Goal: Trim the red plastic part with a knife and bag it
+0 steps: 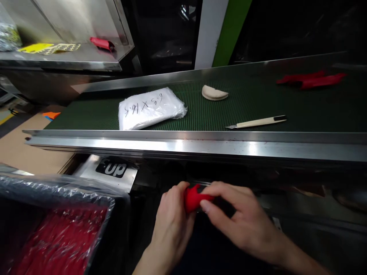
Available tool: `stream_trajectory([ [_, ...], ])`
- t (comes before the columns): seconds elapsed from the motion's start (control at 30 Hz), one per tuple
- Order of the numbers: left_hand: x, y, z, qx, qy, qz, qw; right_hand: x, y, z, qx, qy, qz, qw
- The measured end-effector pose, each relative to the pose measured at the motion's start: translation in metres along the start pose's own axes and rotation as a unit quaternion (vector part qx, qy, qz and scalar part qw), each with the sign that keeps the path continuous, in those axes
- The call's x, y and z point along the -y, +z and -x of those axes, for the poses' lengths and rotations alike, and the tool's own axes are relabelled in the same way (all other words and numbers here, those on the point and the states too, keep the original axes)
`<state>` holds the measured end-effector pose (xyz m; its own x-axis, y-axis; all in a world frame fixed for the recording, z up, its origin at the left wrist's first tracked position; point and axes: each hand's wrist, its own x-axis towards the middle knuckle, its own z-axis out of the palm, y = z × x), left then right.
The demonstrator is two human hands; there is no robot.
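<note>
Just in front of the conveyor's metal edge, both my hands hold a small red piece [192,198] of smooth material, its exact kind unclear. My left hand [172,214] wraps round its left end, with the fingers partly hidden. Thumb and forefinger of my right hand [235,214] pinch its right edge. Beyond the rail, a craft knife [258,122] with a cream handle lies on the green belt, blade to the left. A folded beige round pad [214,93] rests behind it.
A plastic-wrapped white packet [151,109] with handwriting lies on the conveyor belt [94,110]. Red pieces [312,79] sit at the belt's far right. At lower left stands a plastic-lined bin [110,214] holding red items. A metal rail [200,143] runs across before me.
</note>
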<state>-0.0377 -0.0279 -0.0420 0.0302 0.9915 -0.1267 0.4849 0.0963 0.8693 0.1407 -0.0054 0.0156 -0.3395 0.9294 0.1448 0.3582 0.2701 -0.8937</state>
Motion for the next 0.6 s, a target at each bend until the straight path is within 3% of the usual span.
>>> stream_trajectory([
  [0.1,0.01,-0.002,-0.013,-0.021,-0.046,0.03,0.998,-0.008,-0.017,0.022,-0.122,0.02,0.065,0.99],
  [0.17,0.014,-0.006,-0.021,-0.027,-0.093,0.067,0.993,-0.013,-0.027,0.039,-0.152,0.009,0.135,0.979],
  [0.27,0.015,-0.011,-0.03,-0.027,-0.148,0.125,0.981,-0.016,-0.029,0.057,-0.145,-0.079,0.245,0.955],
  [0.4,0.006,-0.011,-0.032,-0.022,-0.187,0.185,0.965,-0.013,-0.017,0.061,-0.086,-0.18,0.284,0.938],
  [0.5,0.002,-0.009,-0.031,-0.014,-0.202,0.22,0.954,-0.013,-0.008,0.058,-0.026,-0.211,0.305,0.928],
  [0.6,0.001,-0.009,-0.028,-0.014,-0.201,0.239,0.95,-0.02,0.0,0.059,-0.026,-0.231,0.341,0.911],
])
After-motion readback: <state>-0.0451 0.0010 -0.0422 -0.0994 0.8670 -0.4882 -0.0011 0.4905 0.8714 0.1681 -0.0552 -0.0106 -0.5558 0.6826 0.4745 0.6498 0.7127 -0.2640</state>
